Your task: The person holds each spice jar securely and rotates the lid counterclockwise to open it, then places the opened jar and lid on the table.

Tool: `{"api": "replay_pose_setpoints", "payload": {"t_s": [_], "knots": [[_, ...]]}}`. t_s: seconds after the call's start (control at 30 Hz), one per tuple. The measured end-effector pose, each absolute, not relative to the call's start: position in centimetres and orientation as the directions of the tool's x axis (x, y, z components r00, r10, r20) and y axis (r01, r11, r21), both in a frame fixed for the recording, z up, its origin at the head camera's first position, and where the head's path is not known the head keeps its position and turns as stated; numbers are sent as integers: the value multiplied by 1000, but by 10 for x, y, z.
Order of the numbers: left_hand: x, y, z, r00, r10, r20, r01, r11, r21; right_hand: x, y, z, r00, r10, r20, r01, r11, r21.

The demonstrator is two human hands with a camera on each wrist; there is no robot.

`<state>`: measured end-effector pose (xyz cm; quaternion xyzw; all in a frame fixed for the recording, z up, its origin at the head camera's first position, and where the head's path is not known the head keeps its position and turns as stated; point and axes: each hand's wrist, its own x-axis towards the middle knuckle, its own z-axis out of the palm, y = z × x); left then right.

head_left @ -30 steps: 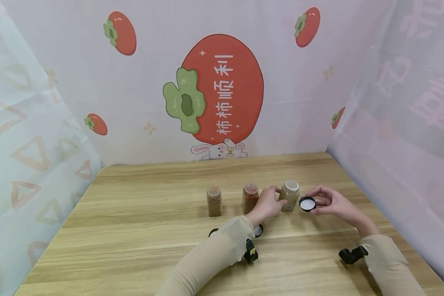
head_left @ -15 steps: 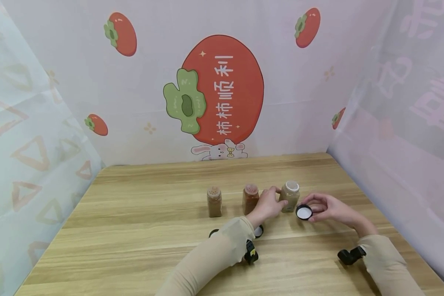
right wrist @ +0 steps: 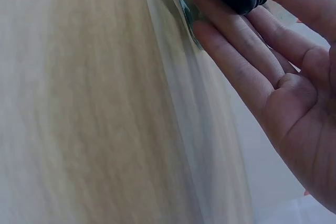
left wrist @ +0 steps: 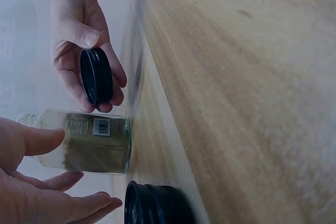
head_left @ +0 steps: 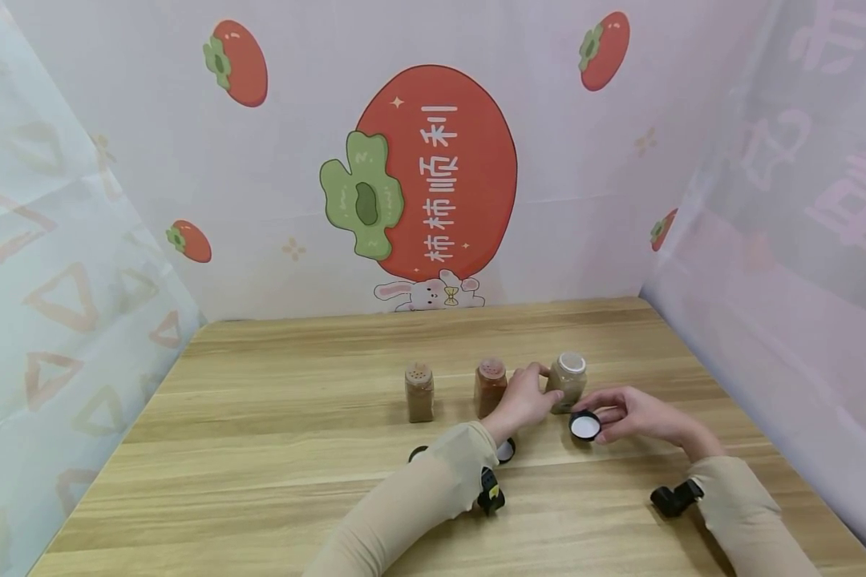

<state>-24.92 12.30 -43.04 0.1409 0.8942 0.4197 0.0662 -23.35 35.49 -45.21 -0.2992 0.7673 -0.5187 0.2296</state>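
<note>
Pinching the black cap (head_left: 585,425) at its rim, the right hand (head_left: 631,414) has thumb and fingers curled round it, white liner facing up in the head view, low over the wooden table (head_left: 274,449) just in front and to the right of the pale spice jar (head_left: 567,381). From the left wrist view, that cap (left wrist: 96,75) shows edge-on, clamped between thumb and fingertips (left wrist: 90,38), apart from the jar (left wrist: 94,141).

Over to the left hand (head_left: 524,397): fingers loosely spread round the left side of the pale spice jar, one fingertip touching the glass, the others just off it, so it steadies more than grips.

Judging progress: that jar stands upright and uncapped, its sifter top bare. Left of it, the red spice jar (head_left: 490,385) and, further left, the brown spice jar (head_left: 419,391) also stand open. Two more black caps lie on the table in front of the jars, one (head_left: 505,450) beside the left sleeve, one (head_left: 417,453) half hidden behind it. So all three lids look off; the third cap appears about set down, though I can't tell if it touches the wood yet.
</note>
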Motion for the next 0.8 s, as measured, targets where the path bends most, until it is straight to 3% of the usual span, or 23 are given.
{"api": "replay_pose_setpoints", "payload": {"t_s": [0.27, 0.8], "knots": [[-249, 123, -431, -951, 308, -1, 195, 605, 772, -236, 349, -458, -724, -687, -65, -228, 327, -917], [-249, 123, -430, -950, 313, 2, 203, 611, 765, -234, 337, -456, -678, -731, -76, -266, 340, -902]]}}
